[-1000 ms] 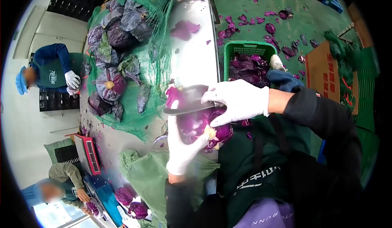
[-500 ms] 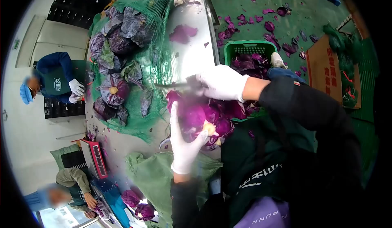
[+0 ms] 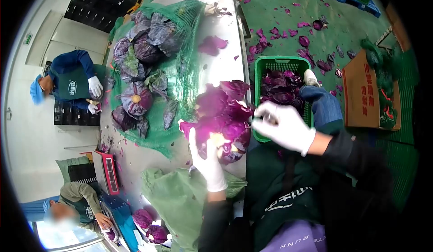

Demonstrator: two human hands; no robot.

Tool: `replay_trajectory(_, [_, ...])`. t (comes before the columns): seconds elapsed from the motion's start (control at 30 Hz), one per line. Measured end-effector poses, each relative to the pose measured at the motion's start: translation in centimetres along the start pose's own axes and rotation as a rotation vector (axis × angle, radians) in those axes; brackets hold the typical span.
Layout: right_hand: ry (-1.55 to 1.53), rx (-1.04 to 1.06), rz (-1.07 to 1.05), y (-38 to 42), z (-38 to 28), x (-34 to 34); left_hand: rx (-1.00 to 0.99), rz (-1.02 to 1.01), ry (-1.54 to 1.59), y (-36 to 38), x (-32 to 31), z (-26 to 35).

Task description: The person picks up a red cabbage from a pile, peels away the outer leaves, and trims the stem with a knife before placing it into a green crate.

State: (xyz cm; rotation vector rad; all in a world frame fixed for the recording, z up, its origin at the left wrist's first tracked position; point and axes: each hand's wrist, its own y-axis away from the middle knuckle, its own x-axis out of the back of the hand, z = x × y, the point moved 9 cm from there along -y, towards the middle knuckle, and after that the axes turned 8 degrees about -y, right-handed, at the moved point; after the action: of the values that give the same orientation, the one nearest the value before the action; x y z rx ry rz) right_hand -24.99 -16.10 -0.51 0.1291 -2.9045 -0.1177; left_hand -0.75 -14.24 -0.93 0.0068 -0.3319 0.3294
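Note:
My left hand [image 3: 208, 164], in a white glove, grips a red cabbage [image 3: 232, 137] near its pale cut stem, at the table's near edge. Loose purple leaves [image 3: 214, 101] spread from the cabbage's far side, partly blurred. To the right, my gloved right hand [image 3: 286, 125] is apart from the cabbage, over the rim of a green basket [image 3: 258, 85]. Its fingers are curled round a small dark part of what appears to be the knife; the blade cannot be made out. Purple leaves [image 3: 282, 87] lie in the basket.
Untrimmed cabbages [image 3: 135, 99] lie on green netting [image 3: 180, 85] across the metal table [image 3: 225, 26]. A green sack [image 3: 173, 198] lies at the near left, by a red scale [image 3: 108, 173]. Two co-workers [image 3: 74, 83] stand opposite. Leaf scraps and a cardboard box [image 3: 361, 92] are on the floor.
My right hand has moved right and toward me, from the cabbage to the basket, and the knife blade no longer shows. Outer leaves now spread open on the cabbage; my left hand still holds it.

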Motion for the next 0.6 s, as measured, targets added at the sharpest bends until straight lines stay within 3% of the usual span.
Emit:
replay_trajectory(0.1, [-0.095, -0.02, 0.075, 1.7, 2.2, -4.0, 0.112, 0.015, 0.214, 0.1, -0.4, -1.2])
replay_trajectory(0.2, [-0.079, -0.045, 0.129, -0.8, 1.7, -5.3, -0.092, -0.021, -0.197, 0.7, 0.4, 0.8])
replay_trajectory(0.23, [-0.101, 0.028, 0.112, -1.9, 1.0, -5.3, -0.046, -0.159, -0.273, 1.5, 0.6, -1.4])
replay_trajectory(0.27, [-0.113, 0.103, 0.096, -3.0, 0.6, -5.2, 0.16, -0.13, -0.215, 2.4, 0.9, -0.9])
replay_trajectory(0.4, [0.059, 0.091, -0.222, -6.2, -0.8, -6.2, 0.207, -0.529, -0.565, 1.5, 4.6, 1.4])
replay_trajectory(0.47, [0.021, 0.198, -0.24, -6.7, -0.7, -6.9, -0.417, -0.406, -0.808, -0.4, 4.0, 7.6])
replay_trajectory(0.5, [0.001, 0.253, -0.248, -6.8, -0.7, -7.2, -0.446, -0.473, -0.772, -1.5, 3.0, 7.7])
replay_trajectory(0.53, [0.027, 0.245, -0.263, -6.7, -1.0, -7.3, -0.621, -0.537, -0.796, -2.3, 1.3, 7.9])
replay_trajectory(0.6, [0.084, 0.224, -0.281, -6.1, -1.4, -6.9, -0.441, -0.677, -0.542, -3.6, -0.2, 3.3])
